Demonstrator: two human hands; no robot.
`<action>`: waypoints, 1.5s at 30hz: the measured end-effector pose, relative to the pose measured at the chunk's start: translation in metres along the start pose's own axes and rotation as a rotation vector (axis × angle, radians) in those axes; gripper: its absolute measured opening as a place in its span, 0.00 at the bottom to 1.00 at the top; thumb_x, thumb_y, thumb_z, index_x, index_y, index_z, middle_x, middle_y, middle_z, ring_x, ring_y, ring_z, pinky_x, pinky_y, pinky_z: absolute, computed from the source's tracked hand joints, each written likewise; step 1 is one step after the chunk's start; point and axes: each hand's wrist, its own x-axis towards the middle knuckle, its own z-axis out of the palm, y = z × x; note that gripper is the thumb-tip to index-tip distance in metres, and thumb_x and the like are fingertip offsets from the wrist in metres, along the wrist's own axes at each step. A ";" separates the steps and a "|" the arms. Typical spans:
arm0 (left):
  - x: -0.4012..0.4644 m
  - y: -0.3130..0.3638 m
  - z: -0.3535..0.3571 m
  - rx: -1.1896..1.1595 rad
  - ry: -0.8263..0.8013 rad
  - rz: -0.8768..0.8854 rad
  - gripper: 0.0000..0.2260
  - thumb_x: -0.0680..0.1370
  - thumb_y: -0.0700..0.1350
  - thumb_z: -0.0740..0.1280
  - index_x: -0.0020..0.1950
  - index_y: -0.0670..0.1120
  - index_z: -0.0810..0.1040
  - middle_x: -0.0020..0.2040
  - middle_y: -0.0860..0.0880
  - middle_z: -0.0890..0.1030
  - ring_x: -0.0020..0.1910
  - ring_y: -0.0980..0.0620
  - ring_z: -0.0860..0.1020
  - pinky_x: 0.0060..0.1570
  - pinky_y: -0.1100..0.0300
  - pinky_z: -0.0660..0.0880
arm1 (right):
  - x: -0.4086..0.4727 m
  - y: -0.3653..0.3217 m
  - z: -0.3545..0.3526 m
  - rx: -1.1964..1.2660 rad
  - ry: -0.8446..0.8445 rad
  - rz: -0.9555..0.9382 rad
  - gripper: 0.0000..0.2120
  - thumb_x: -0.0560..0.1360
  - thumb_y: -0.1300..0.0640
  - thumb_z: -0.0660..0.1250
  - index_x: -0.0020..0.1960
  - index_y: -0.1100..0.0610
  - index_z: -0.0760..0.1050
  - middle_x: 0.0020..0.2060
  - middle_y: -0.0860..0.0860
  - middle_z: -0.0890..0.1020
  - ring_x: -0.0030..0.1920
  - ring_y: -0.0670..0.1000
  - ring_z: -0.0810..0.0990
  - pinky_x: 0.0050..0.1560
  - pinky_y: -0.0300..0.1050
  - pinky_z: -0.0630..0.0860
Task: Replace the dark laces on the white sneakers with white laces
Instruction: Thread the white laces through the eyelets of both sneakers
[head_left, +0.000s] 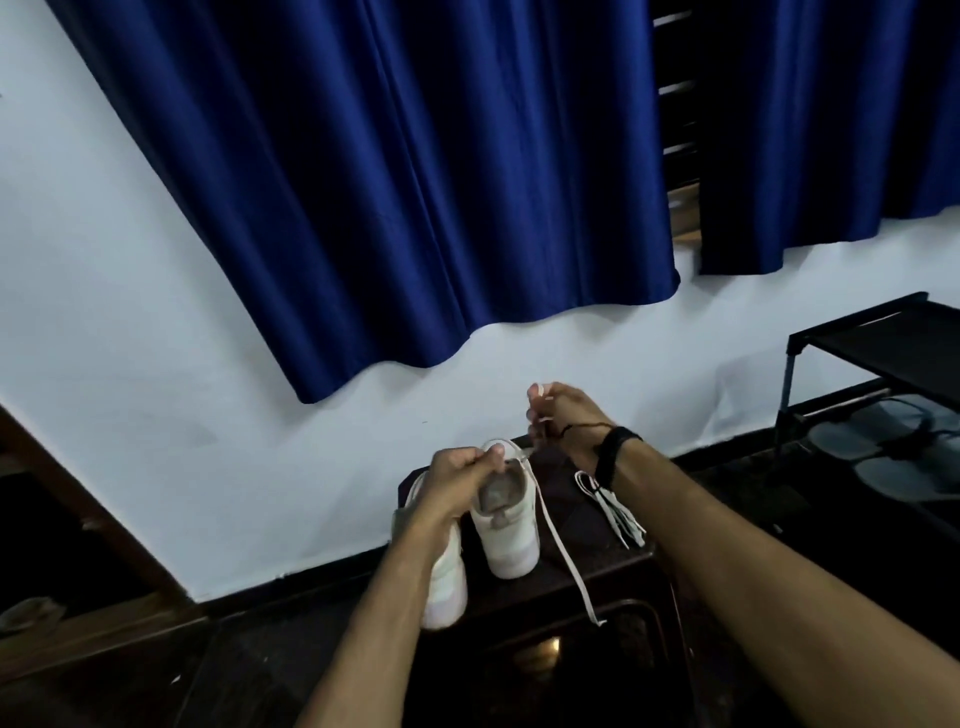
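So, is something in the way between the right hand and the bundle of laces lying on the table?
Nothing visible blocks it. The lace bundle lies on the dark table just below the right hand's wrist, but that hand already pinches the white lace, so it is not free.

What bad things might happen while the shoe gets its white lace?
The white lace trails off the edge of the small dark table, so it might snag or slide down. The left sneaker pokes past the table's front edge and could tip off. The right hand pulls the lace upward, so a hard tug might shift the right sneaker.
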 end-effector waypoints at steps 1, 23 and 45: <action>0.003 -0.001 -0.007 0.083 0.076 0.047 0.16 0.75 0.51 0.72 0.31 0.44 0.79 0.24 0.52 0.72 0.27 0.56 0.67 0.27 0.65 0.64 | -0.002 0.006 0.000 -0.081 -0.021 0.046 0.12 0.80 0.64 0.58 0.39 0.56 0.70 0.31 0.53 0.73 0.26 0.50 0.72 0.28 0.40 0.71; 0.039 -0.044 -0.022 0.417 0.310 -0.118 0.12 0.70 0.60 0.72 0.34 0.53 0.82 0.38 0.57 0.82 0.45 0.51 0.80 0.53 0.57 0.75 | 0.024 0.058 0.028 -0.772 0.134 -0.304 0.04 0.74 0.55 0.70 0.43 0.51 0.84 0.38 0.48 0.86 0.43 0.47 0.82 0.47 0.38 0.75; 0.059 -0.091 -0.024 -0.153 0.293 -0.144 0.07 0.72 0.32 0.73 0.49 0.38 0.82 0.37 0.47 0.81 0.36 0.52 0.77 0.42 0.61 0.74 | 0.023 0.117 0.037 -1.058 0.353 -0.469 0.06 0.75 0.50 0.62 0.49 0.48 0.76 0.43 0.51 0.82 0.46 0.58 0.80 0.39 0.46 0.68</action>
